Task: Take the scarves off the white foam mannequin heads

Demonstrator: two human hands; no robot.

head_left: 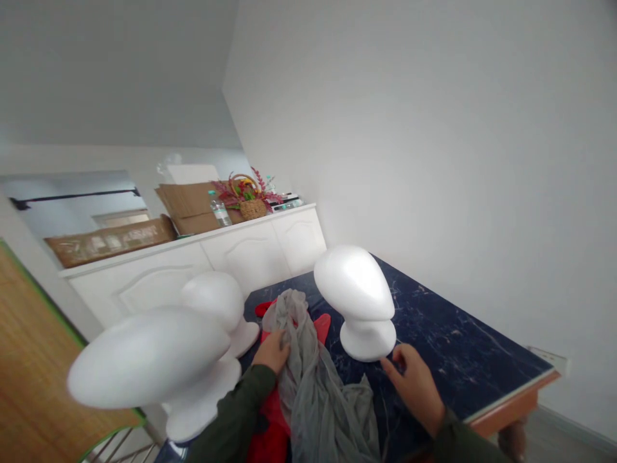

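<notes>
Head camera, tilted, looks down over two forearms in dark green sleeves. Nearest, the left hand (272, 350) has its fingers curled into a grey gauzy scarf (318, 379), gripping a bunch of it near the top of the heap; the cloth trails down toward the lower edge of the picture between the two arms. Beneath and beside the scarf lies a red cloth (270, 418), partly covered by it and showing again as red patches further up. The right hand (417, 382) rests on the dark blue marbled table (463, 341) with its fingers loosely spread and pointed toward the base of a white foam head form (359, 296); the fingertips are just beside that base, and whether they touch it cannot be told; the hand holds nothing. To the left, close to the camera, a second foam head (149, 357) stands blurred, and a third foam head (219, 305) stands just behind it. Farther back, a white cabinet (202, 263) runs along the wall, carrying flattened cardboard (186, 202), a water bottle (219, 209) and a wicker basket of red flowers (248, 196).
</notes>
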